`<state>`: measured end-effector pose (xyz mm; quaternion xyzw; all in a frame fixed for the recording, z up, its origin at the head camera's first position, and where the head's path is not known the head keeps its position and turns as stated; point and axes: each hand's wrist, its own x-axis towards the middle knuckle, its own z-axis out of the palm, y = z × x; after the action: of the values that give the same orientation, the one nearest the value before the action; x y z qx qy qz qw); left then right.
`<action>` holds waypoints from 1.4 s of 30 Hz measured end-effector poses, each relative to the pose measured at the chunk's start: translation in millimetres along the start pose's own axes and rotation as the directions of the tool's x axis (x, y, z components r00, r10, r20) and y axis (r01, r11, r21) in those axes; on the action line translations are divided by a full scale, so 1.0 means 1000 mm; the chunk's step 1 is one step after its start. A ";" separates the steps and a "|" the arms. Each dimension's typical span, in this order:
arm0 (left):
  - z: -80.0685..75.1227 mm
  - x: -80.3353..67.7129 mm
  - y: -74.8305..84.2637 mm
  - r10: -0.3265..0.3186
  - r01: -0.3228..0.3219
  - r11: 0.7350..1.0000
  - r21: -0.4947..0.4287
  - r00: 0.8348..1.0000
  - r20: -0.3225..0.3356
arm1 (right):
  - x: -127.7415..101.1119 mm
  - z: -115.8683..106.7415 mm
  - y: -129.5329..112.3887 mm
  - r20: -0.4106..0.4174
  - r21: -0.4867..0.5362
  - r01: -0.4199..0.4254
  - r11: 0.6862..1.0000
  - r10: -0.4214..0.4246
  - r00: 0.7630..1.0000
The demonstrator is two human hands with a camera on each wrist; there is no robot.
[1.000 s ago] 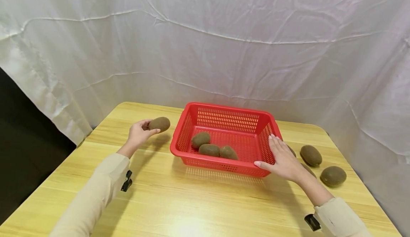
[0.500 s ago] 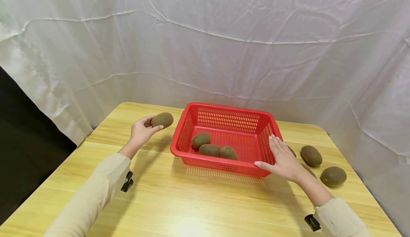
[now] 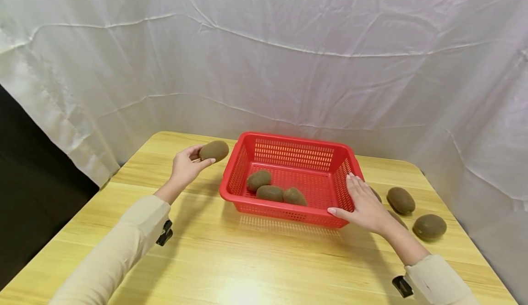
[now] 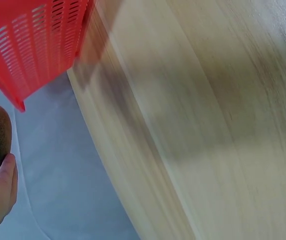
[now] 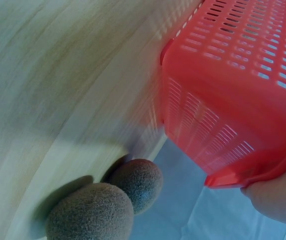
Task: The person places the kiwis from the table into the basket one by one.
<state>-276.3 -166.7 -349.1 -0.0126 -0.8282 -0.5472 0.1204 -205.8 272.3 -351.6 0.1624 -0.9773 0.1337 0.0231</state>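
The left hand [image 3: 186,166] holds a kiwi [image 3: 214,150] above the table [image 3: 255,268], just left of the far left corner of the red basket [image 3: 294,145]. The fruit sits out at the fingertips, the thumb curled under its near side and the other fingers behind it (the left wrist view shows only the thumb tip [image 4: 6,167] against the brown skin). The right hand [image 3: 365,203] lies with fingers straight and together, flat against the basket's right wall near its near right corner, gripping nothing. Three kiwis in the basket [image 3: 270,192] lie towards its near left part. More kiwis on the table [image 3: 400,200] rest right of the basket, just beyond the right hand.
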 end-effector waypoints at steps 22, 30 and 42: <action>0.016 -0.003 0.014 0.036 -0.032 0.998 -0.049 0.996 0.082 | 0.001 0.003 0.001 -0.002 0.007 -0.002 1.000 0.002 1.000; 0.031 -0.007 0.020 0.065 -0.054 0.994 -0.093 0.991 0.114 | 0.001 0.002 0.001 -0.005 0.003 0.000 1.000 0.000 1.000; 0.059 -0.010 0.029 0.116 -0.107 0.992 -0.061 0.980 0.162 | 0.000 0.000 0.001 -0.005 0.004 0.002 1.000 -0.002 1.000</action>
<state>-273.0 -99.8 -347.1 -0.1075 -0.8187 -0.5582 0.0814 -206.1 273.0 -352.1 0.1633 -0.9768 0.1361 0.0254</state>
